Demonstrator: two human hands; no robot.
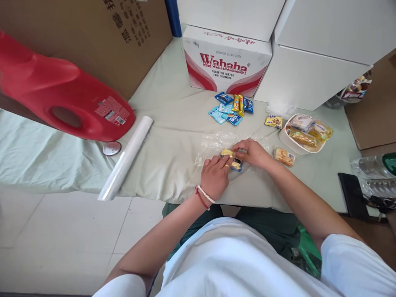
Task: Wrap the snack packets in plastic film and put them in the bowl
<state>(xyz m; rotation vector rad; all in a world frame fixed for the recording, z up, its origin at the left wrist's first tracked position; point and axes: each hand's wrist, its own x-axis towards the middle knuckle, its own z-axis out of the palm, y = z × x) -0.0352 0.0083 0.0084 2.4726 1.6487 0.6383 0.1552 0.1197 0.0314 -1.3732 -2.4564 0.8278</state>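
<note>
In the head view, the person sat at a table draped in a pale green cloth (173,132), both hands meeting over a small yellow-and-blue snack packet (234,161). The left hand (215,176), with a red and a white band at the wrist, had its fingers curled down narrowly, the tips resting on the near end of the packet. The right hand (253,153) pinched the packet's far end between thumb and bent fingers. The packet lay on a crumpled sheet of clear film (216,142) spread over the cloth just before the person. A roll of clear film (126,160) lay well to the left, beside a red jug (62,99) resting on its side. Behind the hands sat a heap of blue and orange packets (232,108) in front of a Wahaha carton (227,62). To the right stood a white bowl (286,145) filled with wrapped snacks, and one wrapped snack (284,156) lay just beside the right wrist.
</note>
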